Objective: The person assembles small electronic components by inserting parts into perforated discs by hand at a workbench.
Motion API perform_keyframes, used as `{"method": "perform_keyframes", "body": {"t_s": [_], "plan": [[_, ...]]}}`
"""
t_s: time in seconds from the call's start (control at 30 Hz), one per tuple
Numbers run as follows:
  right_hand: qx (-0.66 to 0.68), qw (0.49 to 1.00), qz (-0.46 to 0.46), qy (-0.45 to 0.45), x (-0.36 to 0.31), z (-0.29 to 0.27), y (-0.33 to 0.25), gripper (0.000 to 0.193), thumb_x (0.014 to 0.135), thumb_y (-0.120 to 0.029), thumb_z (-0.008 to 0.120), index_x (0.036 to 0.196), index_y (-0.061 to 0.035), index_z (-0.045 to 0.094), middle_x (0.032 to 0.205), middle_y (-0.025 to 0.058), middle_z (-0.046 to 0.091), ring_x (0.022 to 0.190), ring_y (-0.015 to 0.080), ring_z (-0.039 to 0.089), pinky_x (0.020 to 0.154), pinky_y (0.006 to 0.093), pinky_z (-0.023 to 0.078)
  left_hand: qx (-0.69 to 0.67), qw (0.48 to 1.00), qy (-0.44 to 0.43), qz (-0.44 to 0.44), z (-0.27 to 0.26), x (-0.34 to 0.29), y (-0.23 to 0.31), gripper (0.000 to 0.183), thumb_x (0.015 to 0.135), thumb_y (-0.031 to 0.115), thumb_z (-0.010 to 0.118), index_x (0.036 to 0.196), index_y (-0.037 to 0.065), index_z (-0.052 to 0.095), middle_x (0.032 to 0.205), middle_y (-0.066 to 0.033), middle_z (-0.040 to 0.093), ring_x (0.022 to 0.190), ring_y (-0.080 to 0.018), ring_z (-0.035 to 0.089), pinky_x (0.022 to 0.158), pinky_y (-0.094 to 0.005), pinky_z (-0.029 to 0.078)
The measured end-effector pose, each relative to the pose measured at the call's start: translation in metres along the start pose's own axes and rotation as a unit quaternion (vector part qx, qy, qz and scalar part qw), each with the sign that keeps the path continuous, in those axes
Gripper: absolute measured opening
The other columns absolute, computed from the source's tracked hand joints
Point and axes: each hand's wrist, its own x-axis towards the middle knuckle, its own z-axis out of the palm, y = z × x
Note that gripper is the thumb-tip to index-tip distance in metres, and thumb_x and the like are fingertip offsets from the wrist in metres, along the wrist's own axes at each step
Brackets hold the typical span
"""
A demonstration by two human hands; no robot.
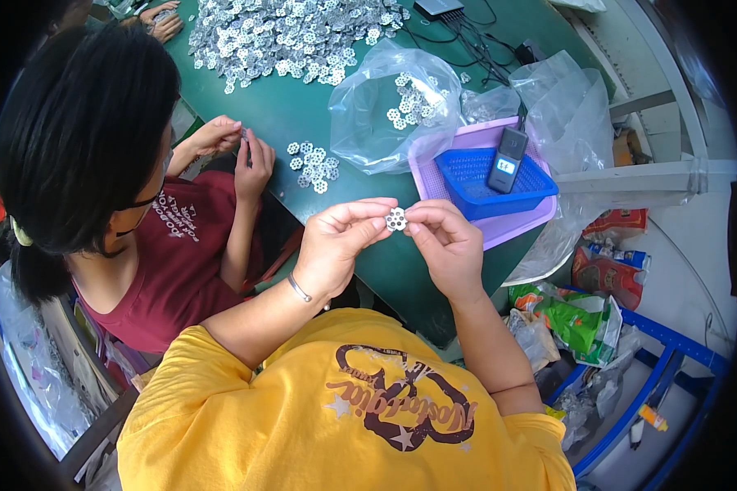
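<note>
Between my two hands, over the near edge of the green table, I hold a small grey flower-shaped metal piece (396,219) with round holes in it. The fingertips of my left hand (341,239) pinch it from the left. From the other side, thumb and fingers of my right hand (448,244) grip its edge. A metal bangle (299,287) is round my left wrist. Beyond my left hand lies a little group of similar pieces (314,167) on the table. More such pieces (419,105) lie in an open clear plastic bag (359,123) farther back.
A big heap of the same pieces (282,37) covers the far table (246,123). At right, a purple tray (499,232) holds a blue basket (469,182) with a black handheld device (508,159). On my left, a person in maroon (168,270) handles a small piece. Cables (475,45) trail behind.
</note>
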Motion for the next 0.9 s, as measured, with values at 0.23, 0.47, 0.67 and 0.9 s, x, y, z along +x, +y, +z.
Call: {"method": "perform_keyframes", "body": {"t_s": [0.23, 0.47, 0.67, 0.9], "plan": [[0.041, 0.998, 0.038, -0.008, 0.001, -0.002, -0.001, 0.016, 0.076, 0.012, 0.050, 0.088, 0.0055, 0.057, 0.092, 0.0071, 0.051, 0.080, 0.0112, 0.053, 0.069, 0.0200, 0.044, 0.044, 0.998, -0.008, 0.033, 0.000, 0.001, -0.001, 0.020, 0.077, -0.007, 0.055, 0.096, -0.006, 0.054, 0.103, -0.0168, 0.056, 0.087, -0.0169, 0.058, 0.077, -0.0252, 0.049], [0.056, 0.998, 0.016, -0.008, 0.002, 0.002, -0.001, 0.017, 0.076, 0.012, 0.050, 0.091, 0.0066, 0.055, 0.093, 0.0075, 0.050, 0.082, 0.0116, 0.054, 0.071, 0.0209, 0.045, 0.088, 0.993, -0.008, 0.073, -0.002, 0.001, -0.003, 0.022, 0.075, -0.008, 0.056, 0.097, -0.006, 0.053, 0.102, -0.0181, 0.056, 0.087, -0.0185, 0.059, 0.077, -0.0269, 0.049], [0.109, 0.991, 0.079, 0.024, 0.001, 0.000, 0.000, 0.018, 0.075, 0.009, 0.053, 0.092, 0.0042, 0.056, 0.092, 0.0055, 0.051, 0.080, 0.0100, 0.054, 0.069, 0.0203, 0.045, 0.110, 0.992, -0.008, 0.052, 0.001, 0.003, -0.004, 0.023, 0.075, -0.010, 0.055, 0.098, -0.008, 0.052, 0.102, -0.0165, 0.056, 0.090, -0.0184, 0.058, 0.080, -0.0261, 0.047], [0.038, 0.994, 0.094, 0.027, -0.005, 0.000, 0.010, 0.009, 0.075, 0.002, 0.058, 0.083, -0.0003, 0.056, 0.079, 0.0031, 0.055, 0.069, 0.0074, 0.055, 0.060, 0.0190, 0.044, 0.143, 0.989, 0.007, 0.030, -0.002, 0.002, -0.010, 0.020, 0.078, -0.003, 0.055, 0.097, -0.004, 0.053, 0.093, -0.0135, 0.059, 0.080, -0.0166, 0.060, 0.070, -0.0255, 0.050]]}}
